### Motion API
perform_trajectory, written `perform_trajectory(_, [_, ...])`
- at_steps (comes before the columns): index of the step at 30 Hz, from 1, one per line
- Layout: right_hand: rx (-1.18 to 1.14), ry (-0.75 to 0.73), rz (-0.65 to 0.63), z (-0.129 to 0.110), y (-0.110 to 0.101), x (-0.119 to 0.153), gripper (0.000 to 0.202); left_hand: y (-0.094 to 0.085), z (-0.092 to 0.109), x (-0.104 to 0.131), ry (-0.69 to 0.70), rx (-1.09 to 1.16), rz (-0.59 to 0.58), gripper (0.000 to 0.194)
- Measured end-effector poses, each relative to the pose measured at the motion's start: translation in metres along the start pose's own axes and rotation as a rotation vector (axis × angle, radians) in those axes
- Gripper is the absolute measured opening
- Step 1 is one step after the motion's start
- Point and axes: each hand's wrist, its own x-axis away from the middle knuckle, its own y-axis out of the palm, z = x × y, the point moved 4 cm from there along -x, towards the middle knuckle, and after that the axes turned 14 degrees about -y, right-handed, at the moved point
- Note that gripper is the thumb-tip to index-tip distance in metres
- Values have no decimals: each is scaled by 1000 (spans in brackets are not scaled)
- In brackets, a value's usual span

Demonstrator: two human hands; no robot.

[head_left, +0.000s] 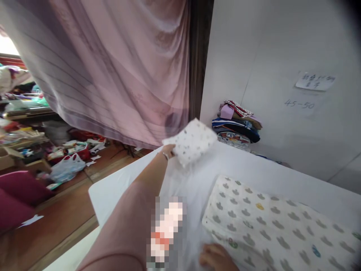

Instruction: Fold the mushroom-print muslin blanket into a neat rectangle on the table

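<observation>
My left hand (168, 151) reaches far out over the white table (118, 192), its fingers closed on the near left edge of a folded white cloth (194, 141) with small dark prints. This cloth is motion-blurred. My right hand (217, 258) is at the bottom of the view, blurred, its fingers loosely bent and nothing visible in them. It is beside the near left edge of a larger folded cloth (270, 222), white with grey bunny heads and a few coloured ones; whether they touch I cannot tell. A pixelated patch hides something between my arms.
A stack of folded clothes (237, 124) stands at the table's far side against the white wall (267, 49). A pink curtain (135, 75) hangs behind the table. On the left floor are a plastic bag (67, 167), boxes and scraps, near a magenta chair (22, 199).
</observation>
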Motion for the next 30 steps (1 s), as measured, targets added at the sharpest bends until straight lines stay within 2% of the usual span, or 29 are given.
perform_trajectory(3, [68,-76,-21,-9,-12,-3,25,-38,-50,-4,-84,-166,156,31])
perform_trajectory(5, [110,-144,-20,-18,-19,-4,28,-51,-64,0,-88,-271,197,33])
perform_trajectory(8, [155,-247,42,-27,-25,-1,39,-63,-70,18,-70,-456,198,34])
perform_trajectory(11, [170,-337,142,-29,-27,4,50,-79,-81,51,-73,-642,156,30])
perform_trajectory(13, [182,-381,211,-30,-28,6,58,-92,-94,79,-37,-847,118,33])
perform_trajectory(16, [181,-394,300,-35,-29,9,61,-107,-116,125,135,-1272,103,47])
perform_trajectory(18, [169,-359,347,-38,-31,11,56,-115,-130,153,222,-1389,153,60])
perform_trajectory(21, [150,-293,350,-42,-32,13,46,-117,-151,186,313,-1459,225,80])
perform_trajectory(24, [121,-250,321,-42,-32,14,41,-109,-172,207,392,-1531,255,83])
perform_trajectory(27, [90,-214,326,-39,-31,15,39,-101,-185,215,452,-1552,307,79])
perform_trajectory(30, [84,-221,335,-37,-30,16,38,-100,-189,214,482,-1541,348,75])
